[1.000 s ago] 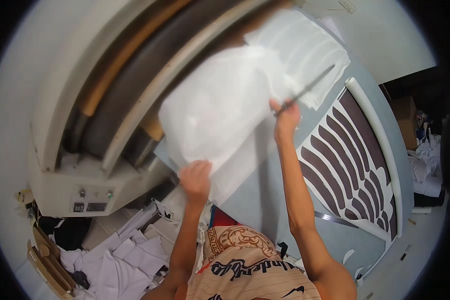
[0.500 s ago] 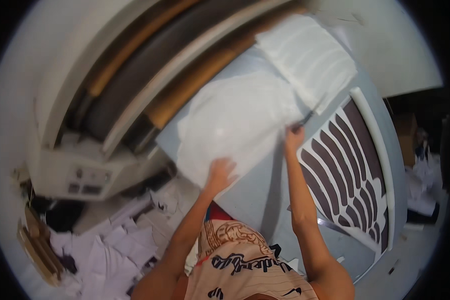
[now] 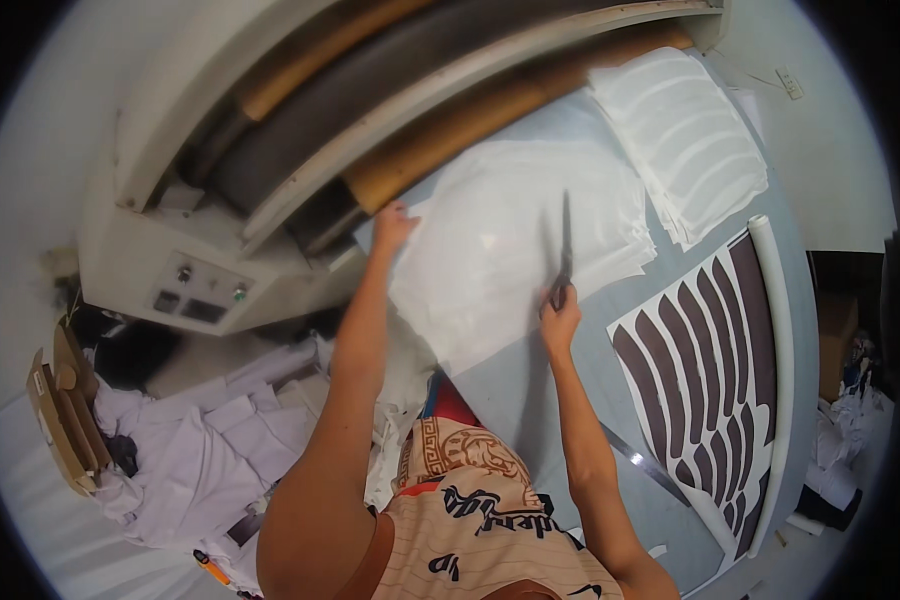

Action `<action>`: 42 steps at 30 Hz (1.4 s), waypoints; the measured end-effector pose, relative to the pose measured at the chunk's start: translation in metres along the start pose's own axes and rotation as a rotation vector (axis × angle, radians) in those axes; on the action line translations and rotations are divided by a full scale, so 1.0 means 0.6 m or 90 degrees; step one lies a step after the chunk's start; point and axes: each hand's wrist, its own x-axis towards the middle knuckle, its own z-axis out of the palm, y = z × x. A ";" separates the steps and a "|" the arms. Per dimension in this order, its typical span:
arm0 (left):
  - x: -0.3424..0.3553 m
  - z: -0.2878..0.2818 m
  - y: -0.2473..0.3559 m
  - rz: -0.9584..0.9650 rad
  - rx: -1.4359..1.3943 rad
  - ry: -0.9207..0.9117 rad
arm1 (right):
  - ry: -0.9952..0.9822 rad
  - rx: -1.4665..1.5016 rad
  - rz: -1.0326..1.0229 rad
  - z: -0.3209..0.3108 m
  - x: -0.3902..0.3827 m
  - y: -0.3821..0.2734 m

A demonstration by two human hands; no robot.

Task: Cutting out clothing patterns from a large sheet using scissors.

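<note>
My right hand (image 3: 560, 320) is closed around the dark handles of a pair of scissors (image 3: 566, 245), whose long blades point away from me above the white sheets (image 3: 500, 250). These thin sheets lie in a loose, uneven stack on the grey-blue table (image 3: 505, 395). At the far left corner of the stack my left hand (image 3: 395, 228) has its fingers bent in on the sheet's edge, close to the roller machine. To the right lies a partly unrolled sheet (image 3: 695, 350) with dark, curved stripe shapes on white.
A second white stack (image 3: 685, 140) with faint curved bands lies at the far right. Along the table's back runs a large roller machine (image 3: 315, 180), its control panel (image 3: 200, 295) on the left. Heaped white cloth or paper (image 3: 210, 430) and a cardboard box (image 3: 70, 400) sit lower left.
My left hand has gone from the near edge of the white sheets to their far left corner. The right hand has moved nearer and left, and the scissors now point away over the stack.
</note>
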 end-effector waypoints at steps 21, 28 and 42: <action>0.030 0.009 0.005 0.053 0.052 -0.169 | -0.082 -0.062 0.005 0.079 -0.052 -0.086; 0.003 0.022 0.016 0.399 0.260 0.187 | -0.084 -0.058 -0.035 0.128 -0.058 -0.135; -0.037 0.012 -0.013 0.129 -0.135 -0.041 | -0.078 0.009 -0.023 0.151 -0.069 -0.157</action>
